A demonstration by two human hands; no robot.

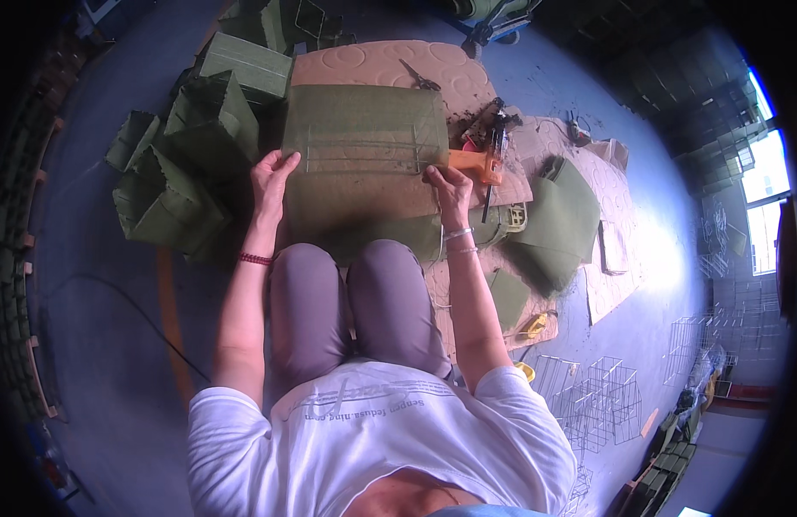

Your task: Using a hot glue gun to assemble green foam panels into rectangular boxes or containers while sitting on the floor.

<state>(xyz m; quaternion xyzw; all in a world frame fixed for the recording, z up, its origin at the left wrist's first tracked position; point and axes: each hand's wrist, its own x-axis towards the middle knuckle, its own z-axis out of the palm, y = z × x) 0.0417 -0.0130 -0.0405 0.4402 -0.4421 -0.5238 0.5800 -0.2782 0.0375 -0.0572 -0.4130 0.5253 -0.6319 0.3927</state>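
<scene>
A green mesh fabric sheet (364,112) lies spread in front of my knees, with a thin wire frame (360,155) on its near half. My left hand (273,177) pinches the sheet's near left corner beside the frame's end. At the near right corner my right hand (451,185) pinches the sheet, thumb and fingers pressed together; whether the wire is also between the fingers of either hand I cannot tell. Just right of my right hand lies an orange-handled tool (478,162) with a dark metal body.
Open green fabric boxes (211,116) crowd the left side. Cardboard (342,65) lies under the work, with dark scissors (420,76) on it. Folded green fabric (554,220) lies to the right. Wire frames (601,392) stand on the floor lower right. A dark cable (144,314) crosses the floor at left.
</scene>
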